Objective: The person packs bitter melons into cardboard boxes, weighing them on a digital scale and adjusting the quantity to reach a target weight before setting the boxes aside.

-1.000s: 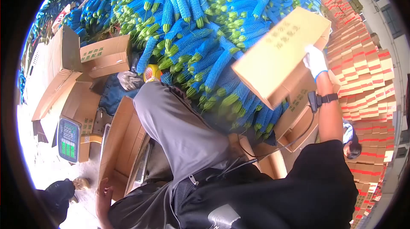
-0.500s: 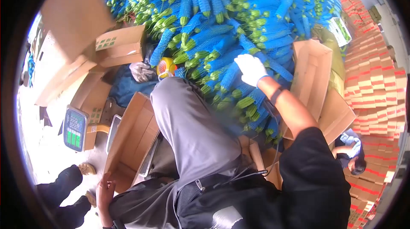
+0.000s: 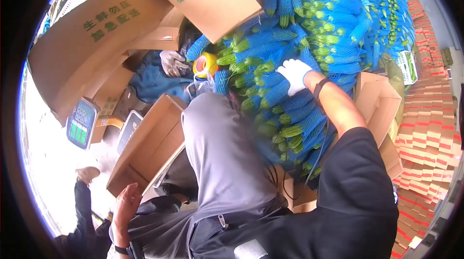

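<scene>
Head view is showing the right hand (image 3: pixel 294 75), in a white glove, lying on the pile of green vegetables in blue netting (image 3: pixel 338 32), fingers curling down over one netted piece directly beneath the palm; whether its grip is clenching that piece cannot be told. The left hand (image 3: pixel 126 206) is hanging released and bare, grasping nothing, just beside the corner of an open carton (image 3: pixel 150 148). A weighing scale (image 3: pixel 81 122) is standing near the carton
</scene>
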`<state>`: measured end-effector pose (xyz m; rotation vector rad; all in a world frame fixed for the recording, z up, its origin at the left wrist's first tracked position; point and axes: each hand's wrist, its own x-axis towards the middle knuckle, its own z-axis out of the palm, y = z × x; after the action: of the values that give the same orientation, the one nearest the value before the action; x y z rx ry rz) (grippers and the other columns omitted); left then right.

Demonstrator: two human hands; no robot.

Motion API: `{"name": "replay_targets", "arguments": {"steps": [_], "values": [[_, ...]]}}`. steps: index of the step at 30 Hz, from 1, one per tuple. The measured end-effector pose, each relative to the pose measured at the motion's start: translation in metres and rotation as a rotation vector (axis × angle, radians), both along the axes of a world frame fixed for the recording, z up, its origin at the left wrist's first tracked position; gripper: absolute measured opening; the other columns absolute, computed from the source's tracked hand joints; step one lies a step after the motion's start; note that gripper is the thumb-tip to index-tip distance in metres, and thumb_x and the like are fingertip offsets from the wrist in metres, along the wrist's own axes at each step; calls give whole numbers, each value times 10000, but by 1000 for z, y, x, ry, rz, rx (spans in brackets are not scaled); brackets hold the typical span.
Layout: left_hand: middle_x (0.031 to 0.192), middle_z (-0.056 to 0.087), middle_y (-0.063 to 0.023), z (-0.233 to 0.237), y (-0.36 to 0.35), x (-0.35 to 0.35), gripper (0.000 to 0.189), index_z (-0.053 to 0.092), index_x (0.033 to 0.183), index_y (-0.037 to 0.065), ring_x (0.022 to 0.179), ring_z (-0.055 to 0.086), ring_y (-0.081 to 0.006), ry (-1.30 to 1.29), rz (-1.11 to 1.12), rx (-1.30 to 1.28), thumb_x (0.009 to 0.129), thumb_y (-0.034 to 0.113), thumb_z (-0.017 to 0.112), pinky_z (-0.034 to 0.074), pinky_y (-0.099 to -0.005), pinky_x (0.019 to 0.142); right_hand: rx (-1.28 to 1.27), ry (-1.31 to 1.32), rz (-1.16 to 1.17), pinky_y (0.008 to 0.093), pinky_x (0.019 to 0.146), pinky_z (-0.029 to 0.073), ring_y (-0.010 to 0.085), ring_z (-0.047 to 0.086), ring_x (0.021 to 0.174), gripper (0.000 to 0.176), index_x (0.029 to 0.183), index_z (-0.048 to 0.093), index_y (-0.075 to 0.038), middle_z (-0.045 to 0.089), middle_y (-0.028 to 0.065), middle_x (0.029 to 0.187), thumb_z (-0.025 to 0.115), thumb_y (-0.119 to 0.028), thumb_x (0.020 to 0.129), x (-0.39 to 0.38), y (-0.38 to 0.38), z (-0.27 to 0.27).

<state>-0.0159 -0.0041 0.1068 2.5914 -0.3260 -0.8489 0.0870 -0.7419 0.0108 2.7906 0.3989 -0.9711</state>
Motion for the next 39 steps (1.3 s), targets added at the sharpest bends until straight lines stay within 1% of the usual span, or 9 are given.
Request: {"name": "replay_targets", "arguments": {"steps": [12,17,18,19,24,27,30,33,39], "values": [[938,742,-198,-47,-69,28,363,628,1224,25,881,755,-308,54,198,-157,931,175,781,606,-411,787,195,-245,31,473,935,533,395,662,1053,684,1146,688,-24,693,204,1094,880,-330,565,-18,20,4],[1317,668,-169,-47,-103,31,693,528,1394,-66,1209,654,-259,203,627,-911,884,251,875,551,-433,1022,442,-519,-363,487,966,557,422,663,1114,637,1172,666,-87,704,197,1143,902,-232,598,-21,40,23],[1363,633,-183,-34,-109,36,868,480,1460,-39,1277,617,-284,177,672,-699,810,308,940,514,-452,1076,447,-707,-448,487,988,550,422,667,1122,703,1249,626,-75,698,204,1146,909,-232,624,-27,45,23],[1432,581,-178,-37,-107,30,1055,381,1549,-12,1337,567,-306,-251,498,-434,749,334,975,464,-474,1129,456,-819,-555,495,1000,545,426,671,1125,787,1338,558,-59,688,210,1146,907,-244,658,-35,44,23],[1474,538,-215,17,-104,54,1218,305,1594,4,1324,583,-353,-955,393,-564,669,360,1013,462,-479,1133,770,-779,-916,416,1165,453,322,573,1361,1133,1608,275,67,559,227,1483,921,-223,724,-63,33,39],[1280,672,-161,71,-95,94,949,565,1427,34,1151,643,-339,-889,67,-441,665,419,978,517,-448,1016,753,-775,-833,423,1209,398,336,534,1393,1094,1599,268,87,531,225,1506,902,-190,752,-72,41,57],[901,659,-118,76,-84,111,380,660,951,39,910,613,-370,-722,-116,-448,708,227,883,522,-475,820,799,-791,-791,425,1249,333,332,460,1456,1064,1597,272,76,458,227,1568,884,-179,766,-81,25,35],[839,616,-82,115,-93,104,309,607,834,92,846,594,-329,-758,-248,-518,767,274,848,522,-440,778,766,-826,-756,449,1136,447,357,593,1246,709,1387,521,52,619,206,1331,836,-138,781,-77,46,47],[867,622,-45,202,-81,63,284,637,857,102,855,601,-319,-1007,-337,-602,802,298,835,532,-415,736,1164,-823,-785,365,1111,455,226,589,1214,642,1438,517,59,608,107,1355,746,35,839,-72,52,54]]}}
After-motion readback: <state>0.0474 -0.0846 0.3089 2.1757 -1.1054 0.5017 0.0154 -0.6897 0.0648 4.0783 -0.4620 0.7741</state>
